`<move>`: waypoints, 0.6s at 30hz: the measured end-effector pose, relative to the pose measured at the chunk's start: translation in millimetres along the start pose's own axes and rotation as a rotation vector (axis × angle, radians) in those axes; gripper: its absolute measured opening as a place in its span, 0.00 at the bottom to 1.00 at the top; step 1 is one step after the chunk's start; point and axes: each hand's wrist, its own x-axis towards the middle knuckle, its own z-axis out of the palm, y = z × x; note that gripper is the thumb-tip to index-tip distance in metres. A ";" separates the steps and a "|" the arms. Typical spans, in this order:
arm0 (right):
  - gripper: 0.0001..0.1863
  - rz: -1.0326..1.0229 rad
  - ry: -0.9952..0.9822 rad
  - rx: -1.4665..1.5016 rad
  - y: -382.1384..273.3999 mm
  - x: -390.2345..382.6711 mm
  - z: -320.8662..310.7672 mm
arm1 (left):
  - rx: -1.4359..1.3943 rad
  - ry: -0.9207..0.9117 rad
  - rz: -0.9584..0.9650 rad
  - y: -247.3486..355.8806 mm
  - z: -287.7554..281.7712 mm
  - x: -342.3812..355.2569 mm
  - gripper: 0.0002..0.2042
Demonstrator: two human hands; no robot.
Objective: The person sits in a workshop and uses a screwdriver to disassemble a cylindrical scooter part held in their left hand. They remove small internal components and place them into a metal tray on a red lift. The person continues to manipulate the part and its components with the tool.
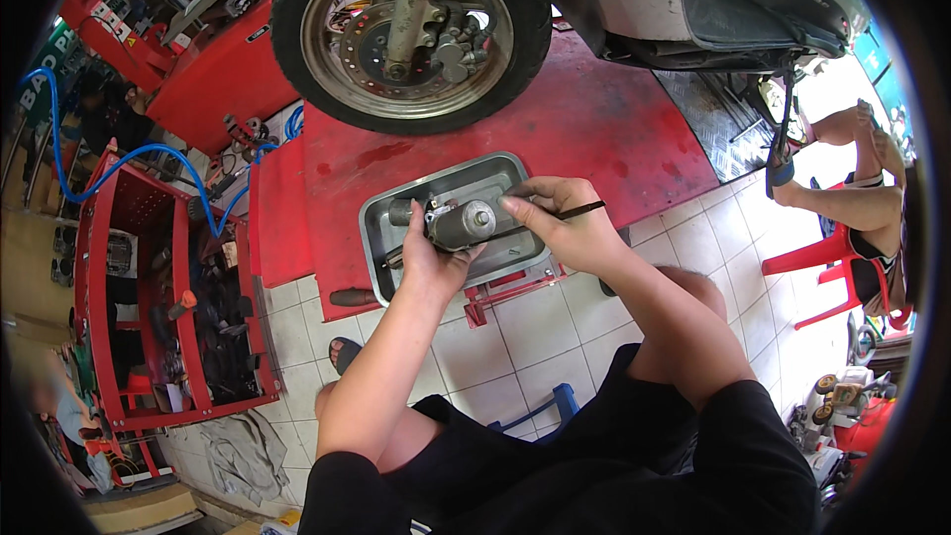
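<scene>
The left hand (434, 263) grips a grey metal part (464, 226) above the metal tray (505, 173) on the red platform (614, 129). Just right of it, the right hand (573, 228) pinches a slim dark tool (586, 209) whose tip I cannot make out clearly.

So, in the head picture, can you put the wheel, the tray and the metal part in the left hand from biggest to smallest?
1. Wheel
2. Tray
3. Metal part

All three look clearly different in size here.
</scene>
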 end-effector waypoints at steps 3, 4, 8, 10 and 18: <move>0.10 -0.053 -0.128 -0.115 -6.3 -2.5 -9.8 | -0.024 0.000 0.008 1.5 -0.2 -2.5 0.32; 0.10 -0.103 -0.137 -0.094 -3.6 -1.6 -9.6 | -0.036 -0.002 0.009 1.7 0.0 -3.0 0.32; 0.09 -0.204 -0.122 -0.159 3.8 1.4 -7.3 | -0.034 -0.024 0.013 3.4 -4.7 -1.3 0.33; 0.09 -0.124 -0.079 -0.164 -0.4 1.0 -3.8 | -0.011 -0.029 0.011 4.6 -7.3 -1.4 0.33; 0.09 -0.175 -0.148 -0.050 -1.5 0.7 -3.7 | -0.032 -0.004 0.021 3.9 -1.8 -8.2 0.33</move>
